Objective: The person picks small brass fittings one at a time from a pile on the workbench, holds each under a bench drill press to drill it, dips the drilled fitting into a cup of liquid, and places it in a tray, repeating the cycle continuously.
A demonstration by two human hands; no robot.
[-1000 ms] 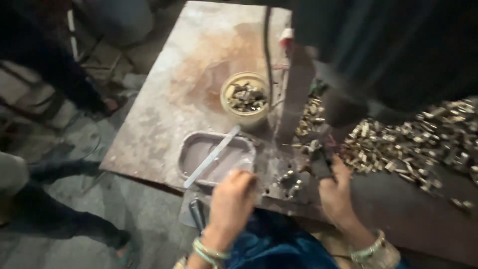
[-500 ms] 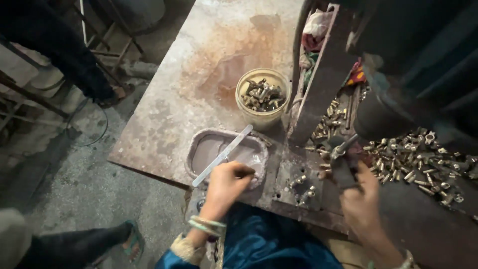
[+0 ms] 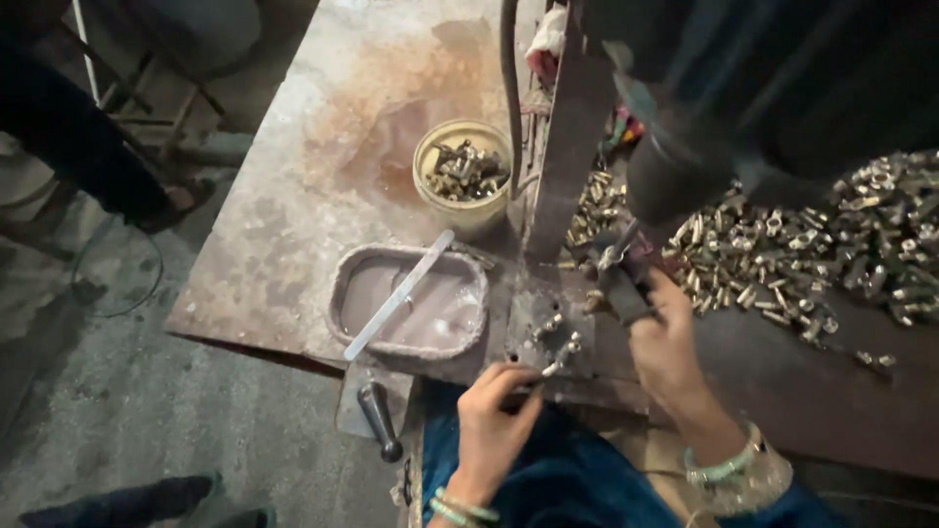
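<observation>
My left hand (image 3: 494, 420) reaches up from the table's near edge and pinches a small brass fitting (image 3: 554, 369) at the front of a small steel jig plate (image 3: 544, 328). Two more fittings stand on that plate. My right hand (image 3: 667, 344) is closed around a dark lever handle (image 3: 620, 286) just right of the plate, under the dark body of a press machine (image 3: 685, 156). Both wrists wear green bangles.
A heap of brass fittings (image 3: 802, 240) covers the table's right side. A yellow bucket (image 3: 466, 217) of fittings stands behind an oval tray (image 3: 344, 284) of cloudy liquid with a flat stick across it. A dark knobbed handle (image 3: 378, 418) hangs below the edge. Someone's legs (image 3: 93, 137) stand at left.
My left hand has moved right from the tray's edge to the jig plate and now pinches a fitting. My right hand stays on the lever handle. The view has shifted slightly.
</observation>
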